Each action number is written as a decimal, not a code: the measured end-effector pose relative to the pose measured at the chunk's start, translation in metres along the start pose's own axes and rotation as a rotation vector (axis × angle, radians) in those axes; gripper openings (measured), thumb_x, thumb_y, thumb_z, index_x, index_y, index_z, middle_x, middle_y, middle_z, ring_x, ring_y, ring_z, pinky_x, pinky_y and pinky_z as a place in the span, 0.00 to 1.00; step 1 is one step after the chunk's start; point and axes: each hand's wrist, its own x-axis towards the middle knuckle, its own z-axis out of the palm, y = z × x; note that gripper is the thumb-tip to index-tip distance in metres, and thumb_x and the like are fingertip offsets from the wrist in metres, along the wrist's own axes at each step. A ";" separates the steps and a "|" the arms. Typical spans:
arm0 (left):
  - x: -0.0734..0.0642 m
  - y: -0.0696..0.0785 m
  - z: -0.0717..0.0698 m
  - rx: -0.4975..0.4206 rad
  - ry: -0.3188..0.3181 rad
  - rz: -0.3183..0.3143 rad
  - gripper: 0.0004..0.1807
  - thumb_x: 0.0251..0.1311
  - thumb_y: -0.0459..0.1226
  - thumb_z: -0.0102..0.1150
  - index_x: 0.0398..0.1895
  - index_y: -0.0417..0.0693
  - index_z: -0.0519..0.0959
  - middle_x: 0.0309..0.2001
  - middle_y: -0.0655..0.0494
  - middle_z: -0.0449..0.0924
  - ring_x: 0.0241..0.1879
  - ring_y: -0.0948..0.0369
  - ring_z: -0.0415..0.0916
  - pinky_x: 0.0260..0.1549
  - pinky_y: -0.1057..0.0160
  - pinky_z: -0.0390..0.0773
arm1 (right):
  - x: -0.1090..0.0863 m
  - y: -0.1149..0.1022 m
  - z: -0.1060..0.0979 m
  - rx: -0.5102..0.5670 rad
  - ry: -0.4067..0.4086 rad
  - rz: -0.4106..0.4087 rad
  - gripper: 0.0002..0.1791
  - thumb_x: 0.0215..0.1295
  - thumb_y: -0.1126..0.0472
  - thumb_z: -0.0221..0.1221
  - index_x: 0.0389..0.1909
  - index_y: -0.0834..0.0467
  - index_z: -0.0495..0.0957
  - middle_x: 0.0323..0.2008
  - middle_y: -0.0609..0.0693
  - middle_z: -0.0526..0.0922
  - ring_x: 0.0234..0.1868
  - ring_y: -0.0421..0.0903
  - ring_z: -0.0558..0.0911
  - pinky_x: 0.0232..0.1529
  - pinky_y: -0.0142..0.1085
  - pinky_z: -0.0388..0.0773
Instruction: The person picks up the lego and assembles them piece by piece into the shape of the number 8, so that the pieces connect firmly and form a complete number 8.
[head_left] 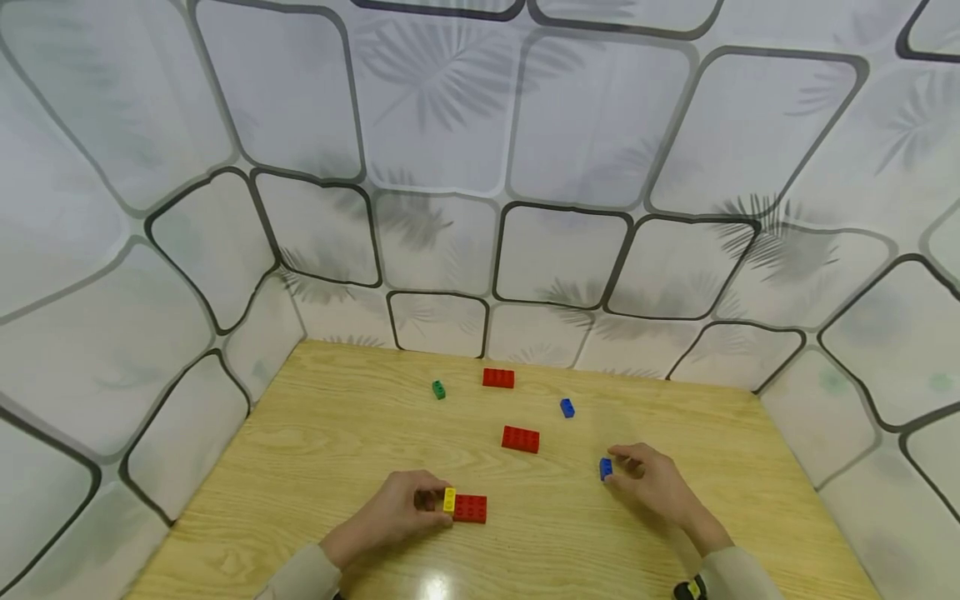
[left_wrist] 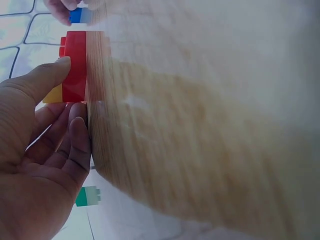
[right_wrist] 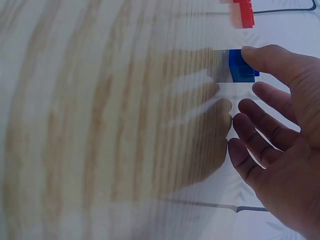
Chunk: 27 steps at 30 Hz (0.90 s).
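Note:
My left hand [head_left: 405, 506] grips one end of a red toy building brick [head_left: 471, 509], with a small yellow brick [head_left: 449, 500] on its studs at that end. In the left wrist view the thumb lies along the side of the red brick [left_wrist: 76, 65], and the yellow brick [left_wrist: 53, 95] shows partly behind the hand. To the right, my right hand [head_left: 651, 482] has thumb and index finger at opposite sides of a small blue brick [head_left: 606, 469]. In the right wrist view the thumb tip presses the blue brick [right_wrist: 241, 65]; the other fingers are spread and loosely bent.
Further back on the wooden table [head_left: 337, 433] lie two more red bricks, one mid-table [head_left: 521, 439] and one near the wall [head_left: 498, 378]. A green brick [head_left: 438, 389] and a second blue brick [head_left: 567, 407] lie on either side. Patterned cloth walls [head_left: 435, 250] enclose the table.

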 end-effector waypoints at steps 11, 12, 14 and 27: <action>-0.001 0.001 0.001 -0.005 0.015 -0.002 0.24 0.55 0.47 0.73 0.52 0.44 0.83 0.39 0.61 0.83 0.33 0.70 0.76 0.33 0.69 0.79 | -0.001 -0.001 0.001 -0.023 0.006 -0.004 0.22 0.57 0.54 0.72 0.52 0.56 0.83 0.45 0.45 0.82 0.44 0.45 0.79 0.43 0.37 0.80; -0.001 0.001 0.001 -0.003 0.017 0.000 0.24 0.55 0.47 0.73 0.52 0.44 0.83 0.39 0.61 0.83 0.33 0.70 0.76 0.33 0.69 0.79 | 0.000 -0.001 0.001 -0.024 0.005 -0.003 0.21 0.57 0.54 0.72 0.52 0.56 0.83 0.45 0.45 0.82 0.44 0.45 0.79 0.43 0.37 0.80; -0.001 0.001 0.001 0.002 0.021 0.006 0.24 0.55 0.47 0.73 0.52 0.45 0.83 0.40 0.61 0.83 0.33 0.70 0.76 0.33 0.69 0.79 | 0.000 -0.001 0.002 -0.032 0.002 -0.004 0.21 0.57 0.54 0.72 0.51 0.56 0.83 0.44 0.45 0.82 0.44 0.45 0.79 0.43 0.38 0.80; -0.002 0.000 0.003 0.010 0.027 0.019 0.23 0.56 0.45 0.73 0.53 0.45 0.83 0.40 0.61 0.83 0.34 0.68 0.77 0.34 0.70 0.79 | 0.001 -0.004 0.002 -0.012 0.020 -0.011 0.20 0.57 0.53 0.73 0.48 0.54 0.83 0.43 0.45 0.82 0.44 0.46 0.80 0.40 0.34 0.80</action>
